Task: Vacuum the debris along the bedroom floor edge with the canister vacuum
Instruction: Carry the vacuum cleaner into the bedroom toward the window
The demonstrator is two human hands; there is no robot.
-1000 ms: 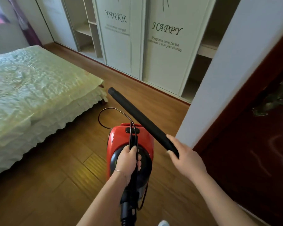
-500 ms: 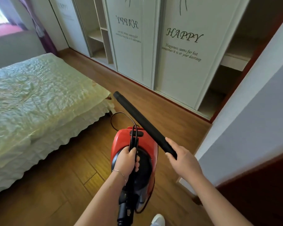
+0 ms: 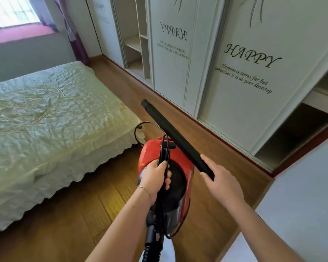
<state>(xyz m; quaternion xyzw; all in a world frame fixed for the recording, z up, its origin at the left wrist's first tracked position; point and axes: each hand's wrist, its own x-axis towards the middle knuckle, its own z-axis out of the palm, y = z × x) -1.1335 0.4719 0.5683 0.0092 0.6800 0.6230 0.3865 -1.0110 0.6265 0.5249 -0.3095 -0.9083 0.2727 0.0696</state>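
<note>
From the head view, the only one I have, my left hand (image 3: 155, 174) is wrapped round the top handle of the red canister vacuum (image 3: 187, 167) in the lower middle of the frame, with the black power cord (image 3: 150, 125) bunched under the same fingers. My right hand (image 3: 222, 180) is curled round the near end of the black tube (image 3: 174, 137), which slants up and left across the centre. The vacuum looks carried rather than set down, though I cannot see its underside.

The risks, as I judge them:
- The cord loops out loose just beside the bed (image 3: 45, 114) corner, so it could snag there as I walk.
- The tube's free end points towards the wardrobe doors (image 3: 244, 72), and a careless swing could knock them.
- The tube appears separate from the hose (image 3: 151, 241) at the bottom edge, and I cannot tell whether they join. If they don't, nothing gets sucked up.
- One hand holds both cord and handle, so the grip may slip.

The floor (image 3: 83, 214) is warm brown wood planking, glossy in places, running along the wardrobe's dark base strip (image 3: 178, 106) on the right. I see no debris from here. A window (image 3: 13, 14) and a purple curtain (image 3: 72, 31) fill the upper left, and a pale wall (image 3: 301, 205) fills the lower right.
</note>
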